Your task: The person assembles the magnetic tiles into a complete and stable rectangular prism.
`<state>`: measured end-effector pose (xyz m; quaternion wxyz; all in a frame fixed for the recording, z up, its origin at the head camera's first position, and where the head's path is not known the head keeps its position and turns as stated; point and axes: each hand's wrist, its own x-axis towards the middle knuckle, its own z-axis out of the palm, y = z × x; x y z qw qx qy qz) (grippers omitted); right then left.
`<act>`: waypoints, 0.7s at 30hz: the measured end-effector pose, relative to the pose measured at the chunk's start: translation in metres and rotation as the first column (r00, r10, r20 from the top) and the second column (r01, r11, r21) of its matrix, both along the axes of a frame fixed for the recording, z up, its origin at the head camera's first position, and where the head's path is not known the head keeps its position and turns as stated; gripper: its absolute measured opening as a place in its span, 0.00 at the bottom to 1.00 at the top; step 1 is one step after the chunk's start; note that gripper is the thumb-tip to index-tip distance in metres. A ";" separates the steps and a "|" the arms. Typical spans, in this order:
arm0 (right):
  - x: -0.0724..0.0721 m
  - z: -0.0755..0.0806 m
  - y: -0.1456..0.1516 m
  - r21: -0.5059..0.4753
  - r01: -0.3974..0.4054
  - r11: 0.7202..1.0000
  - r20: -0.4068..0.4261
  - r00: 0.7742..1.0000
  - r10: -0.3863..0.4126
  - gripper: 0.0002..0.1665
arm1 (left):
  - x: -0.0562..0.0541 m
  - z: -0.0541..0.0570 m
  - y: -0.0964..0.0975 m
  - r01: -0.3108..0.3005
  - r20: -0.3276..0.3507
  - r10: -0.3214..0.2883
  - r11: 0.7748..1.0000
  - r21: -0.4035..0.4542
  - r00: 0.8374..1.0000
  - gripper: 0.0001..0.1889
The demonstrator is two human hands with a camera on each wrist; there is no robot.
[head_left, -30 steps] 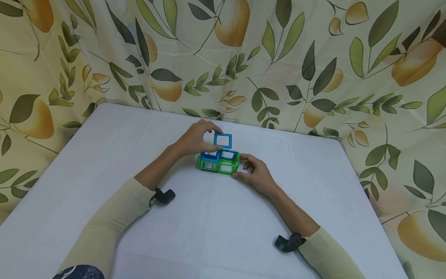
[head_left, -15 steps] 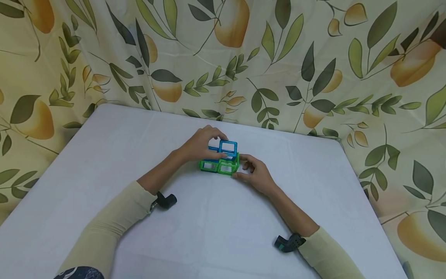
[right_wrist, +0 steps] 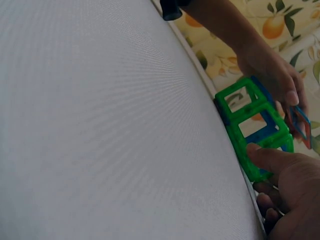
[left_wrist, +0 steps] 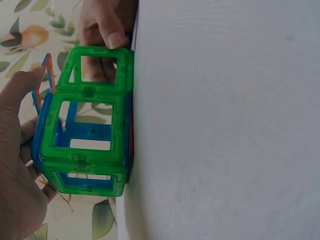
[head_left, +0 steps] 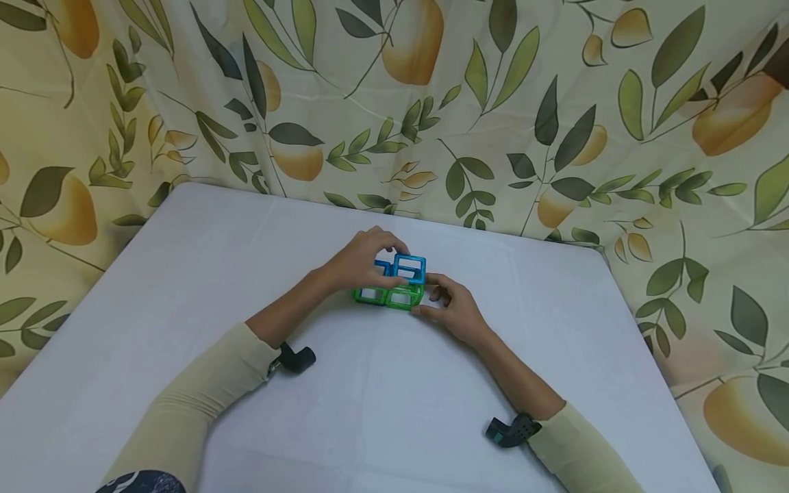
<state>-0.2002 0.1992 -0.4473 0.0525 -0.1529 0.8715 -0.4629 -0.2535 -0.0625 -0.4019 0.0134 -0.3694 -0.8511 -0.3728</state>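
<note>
In the head view my left hand [head_left: 356, 261] pinches a blue square magnetic tile [head_left: 423, 270] between thumb and fingertips, standing upright at the right part of a box's top. The box of magnetic tiles [head_left: 386, 297] has green square tiles along its front and blue ones on top. My right hand [head_left: 457, 309] grips its right end. Seen from the left wrist, the held tile [left_wrist: 51, 75] shows a reddish inner edge and leans outward beside the box [left_wrist: 82, 159]. In the right wrist view my right thumb [right_wrist: 265, 156] presses the green front, fingers curled at the box's end.
The box stands on a table with a white cloth [head_left: 370, 397], toward its far edge. Behind it hangs a curtain [head_left: 394, 130] printed with fruit and leaves. A black wrist camera sits on each wrist, the left one [head_left: 297, 359] close over the cloth.
My left hand has moved right and down with the blue tile, from above the box to its top right part. The right hand has stayed in place on the box.
</note>
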 end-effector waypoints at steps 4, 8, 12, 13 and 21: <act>0.001 0.000 0.000 -0.003 -0.003 1.000 0.003 1.000 0.003 0.39 | 0.003 0.000 0.002 0.003 0.002 -0.003 1.000 -0.011 1.000 0.26; 0.001 0.002 0.000 -0.009 -0.007 1.000 0.001 1.000 0.007 0.38 | 0.004 -0.002 0.004 0.000 0.010 0.000 1.000 -0.024 1.000 0.25; 0.000 0.001 0.000 -0.009 -0.006 1.000 0.003 1.000 0.006 0.38 | 0.005 -0.004 0.004 0.003 0.013 -0.003 1.000 -0.028 1.000 0.26; 0.000 0.001 0.000 -0.008 -0.005 1.000 0.004 1.000 0.005 0.38 | 0.005 -0.005 0.004 0.004 0.012 -0.003 1.000 -0.031 1.000 0.26; -0.001 -0.001 -0.003 0.002 0.004 1.000 0.001 1.000 -0.004 0.39 | 0.004 -0.009 0.002 0.011 -0.019 -0.012 0.998 -0.061 1.000 0.26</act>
